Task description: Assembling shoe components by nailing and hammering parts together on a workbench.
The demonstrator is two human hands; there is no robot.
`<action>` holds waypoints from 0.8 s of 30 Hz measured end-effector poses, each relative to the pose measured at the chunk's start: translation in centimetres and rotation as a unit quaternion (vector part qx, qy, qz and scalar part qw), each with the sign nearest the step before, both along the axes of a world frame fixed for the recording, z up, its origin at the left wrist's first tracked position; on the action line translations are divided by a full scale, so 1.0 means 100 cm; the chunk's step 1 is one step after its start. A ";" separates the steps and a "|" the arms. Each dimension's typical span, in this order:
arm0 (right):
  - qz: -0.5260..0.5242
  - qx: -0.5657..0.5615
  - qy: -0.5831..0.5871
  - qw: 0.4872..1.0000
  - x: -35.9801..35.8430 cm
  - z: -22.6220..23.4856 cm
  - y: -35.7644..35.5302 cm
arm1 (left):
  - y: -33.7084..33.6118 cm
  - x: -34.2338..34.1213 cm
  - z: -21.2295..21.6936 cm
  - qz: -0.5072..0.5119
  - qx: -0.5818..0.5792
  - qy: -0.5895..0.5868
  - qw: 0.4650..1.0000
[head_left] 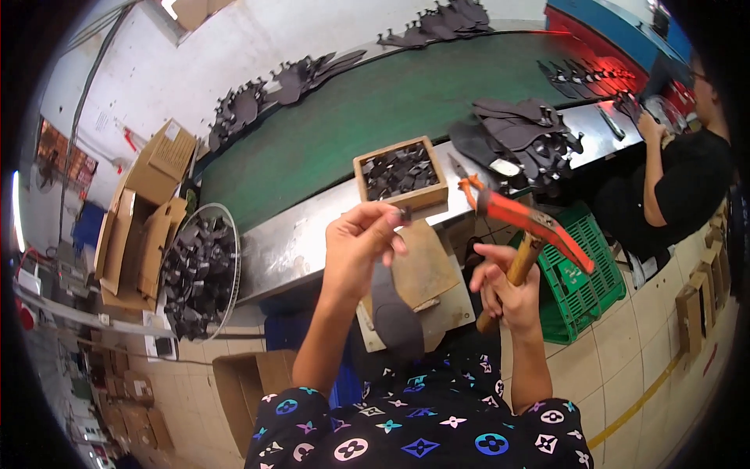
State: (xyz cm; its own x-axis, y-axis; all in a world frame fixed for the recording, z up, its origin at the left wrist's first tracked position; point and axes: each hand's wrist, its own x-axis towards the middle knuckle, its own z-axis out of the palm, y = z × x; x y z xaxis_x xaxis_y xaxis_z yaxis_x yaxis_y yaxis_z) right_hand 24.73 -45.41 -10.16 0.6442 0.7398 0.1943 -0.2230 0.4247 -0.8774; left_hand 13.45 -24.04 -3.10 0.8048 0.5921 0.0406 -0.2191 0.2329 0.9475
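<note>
Nearby, wooden box (pixel 431 195), hammer (pixel 537 225) overlapping crate (pixel 582 295)

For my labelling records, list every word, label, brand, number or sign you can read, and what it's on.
No text is readable.
Cardboard box, left: print too small to read.
White wall, upper left: faint marks, too small to read.
Hammer: no legible lettering.
Patterned shirt: decorative motifs, no legible words.
</note>
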 end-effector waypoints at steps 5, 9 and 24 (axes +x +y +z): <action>0.025 -0.026 -0.102 0.994 -0.027 0.047 0.046 | -0.040 -0.045 0.012 0.001 -0.114 -0.054 0.992; -0.013 0.026 -0.102 0.994 -0.059 0.047 0.064 | -0.055 -0.064 0.000 0.051 -0.098 -0.105 0.988; 0.042 -0.020 -0.031 0.998 -0.066 0.047 0.075 | -0.042 -0.079 -0.035 0.104 0.062 -0.056 0.991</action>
State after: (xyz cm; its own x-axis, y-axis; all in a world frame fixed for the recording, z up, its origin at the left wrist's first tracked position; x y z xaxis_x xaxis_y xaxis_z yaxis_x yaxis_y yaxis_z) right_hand 18.12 -37.92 -5.45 0.5675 0.7982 0.2023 -0.2001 0.3720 -0.9064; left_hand 5.59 -28.20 -6.58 0.6520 0.7301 0.2046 -0.3550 0.0554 0.9332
